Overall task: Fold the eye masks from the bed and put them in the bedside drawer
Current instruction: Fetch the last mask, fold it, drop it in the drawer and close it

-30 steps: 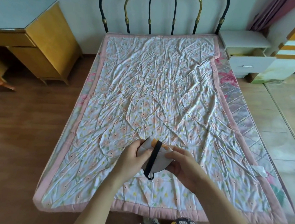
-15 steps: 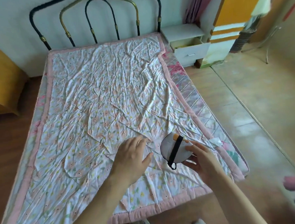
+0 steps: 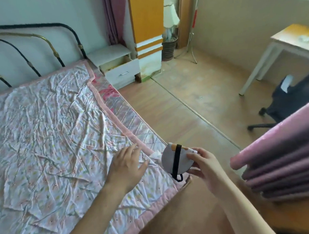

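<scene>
Right hand (image 3: 203,165) holds the seemingly folded eye mask (image 3: 171,161) above the bed (image 3: 44,130).

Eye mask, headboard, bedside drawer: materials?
Eye mask: soft white fabric with a black elastic strap, going by its folded, pliable shape. Headboard: painted black metal tubing with brass-coloured parts, slightly glossy. Bedside drawer: white board, probably laminated wood, smooth, with a small metal handle.

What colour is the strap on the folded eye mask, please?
Black, seen in the head view: the strap crosses the white eye mask.
</scene>
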